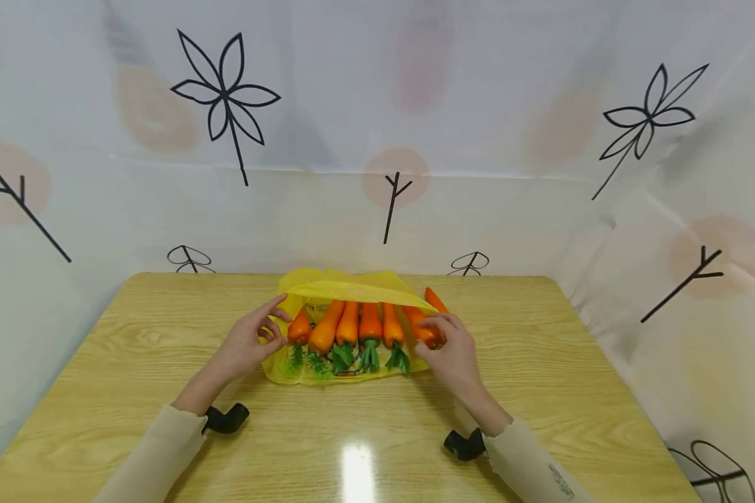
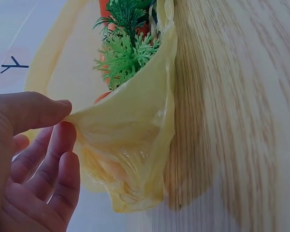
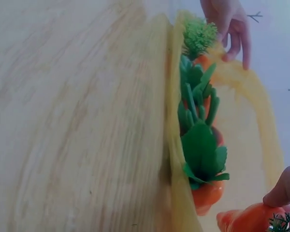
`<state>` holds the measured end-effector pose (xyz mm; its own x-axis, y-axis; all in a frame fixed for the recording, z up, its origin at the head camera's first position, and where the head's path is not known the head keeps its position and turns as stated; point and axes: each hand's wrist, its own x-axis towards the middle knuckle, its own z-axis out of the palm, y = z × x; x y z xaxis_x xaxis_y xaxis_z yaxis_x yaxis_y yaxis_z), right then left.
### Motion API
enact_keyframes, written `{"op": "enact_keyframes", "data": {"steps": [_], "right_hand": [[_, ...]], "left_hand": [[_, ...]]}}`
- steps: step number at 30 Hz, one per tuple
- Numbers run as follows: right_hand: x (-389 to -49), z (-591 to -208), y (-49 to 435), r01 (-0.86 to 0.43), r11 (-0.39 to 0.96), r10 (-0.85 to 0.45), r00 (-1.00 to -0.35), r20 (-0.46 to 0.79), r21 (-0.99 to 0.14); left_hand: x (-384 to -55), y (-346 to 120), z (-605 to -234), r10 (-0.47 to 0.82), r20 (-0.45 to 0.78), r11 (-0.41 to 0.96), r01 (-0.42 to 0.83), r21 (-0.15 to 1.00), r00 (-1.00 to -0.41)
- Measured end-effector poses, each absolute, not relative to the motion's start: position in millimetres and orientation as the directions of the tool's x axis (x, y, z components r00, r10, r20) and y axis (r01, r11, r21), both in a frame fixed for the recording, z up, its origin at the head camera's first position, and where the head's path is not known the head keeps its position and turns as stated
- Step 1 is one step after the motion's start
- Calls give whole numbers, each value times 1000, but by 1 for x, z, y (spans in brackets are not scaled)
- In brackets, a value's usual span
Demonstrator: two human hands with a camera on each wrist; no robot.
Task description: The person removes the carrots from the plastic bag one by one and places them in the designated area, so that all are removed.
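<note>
A yellow plastic bag [image 1: 346,288] lies on its side with its mouth towards me. Inside, several orange carrots [image 1: 370,321] with green leafy tops lie in a row, tops to the front. At the bag's left edge my left hand [image 1: 254,340] pinches the thin plastic between thumb and forefinger, the other fingers loosely bent. My right hand [image 1: 449,353] is at the bag's right side. In the right wrist view its thumb and fingers grip an orange carrot [image 3: 251,218] with dark leaves, partly cut off by the frame. Another carrot tip [image 1: 435,299] shows behind that hand.
The bag sits on a light wooden table [image 1: 516,335], towards its far edge. Behind and beside it hangs a pale cloth [image 1: 327,209] printed with plant drawings. Black devices [image 1: 226,419] are at both wrists.
</note>
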<state>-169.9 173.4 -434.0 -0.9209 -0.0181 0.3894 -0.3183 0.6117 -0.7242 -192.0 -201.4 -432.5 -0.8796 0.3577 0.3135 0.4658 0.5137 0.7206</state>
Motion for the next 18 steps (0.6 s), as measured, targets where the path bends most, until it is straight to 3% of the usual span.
{"op": "enact_keyframes", "data": {"steps": [18], "right_hand": [[-162, -427, 193, -496, 455, -149, -861, 486, -739]], "left_hand": [[-190, -203, -428, 350, 299, 542, 453, 708, -888]]}}
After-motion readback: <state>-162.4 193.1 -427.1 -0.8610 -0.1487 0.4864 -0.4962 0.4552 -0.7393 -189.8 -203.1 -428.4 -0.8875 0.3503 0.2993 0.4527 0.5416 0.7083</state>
